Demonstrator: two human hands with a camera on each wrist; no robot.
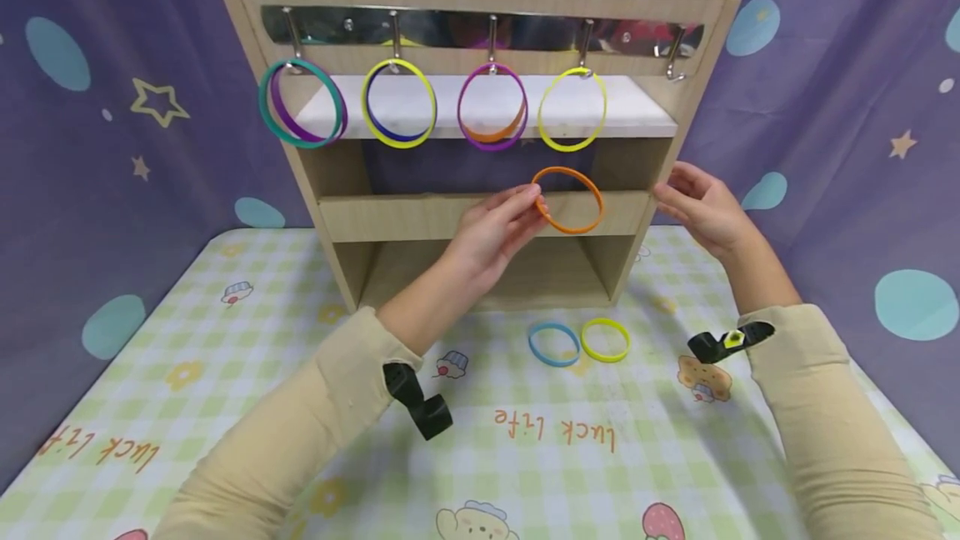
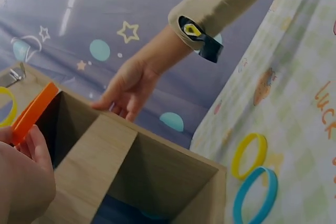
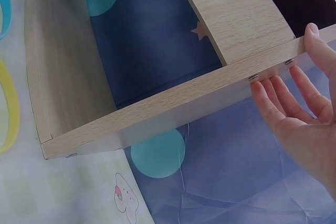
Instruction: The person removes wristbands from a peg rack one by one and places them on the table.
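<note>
Orange thin round ring [image 2: 35, 111]: left hand [image 1: 497, 232] pinches it, right hand [image 1: 701, 211] holds pale wooden shelf [image 1: 397, 217]; bright rings [image 1: 434, 102] hang above both.

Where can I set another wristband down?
Free tablecloth lies left of the shelf unit, beyond the left sleeve, and nearer than the light-blue wristband and yellow wristband, between the sleeves. Those two crowd the shelf unit's front right. The far-right hook is bare; the other hooks are taken.
</note>
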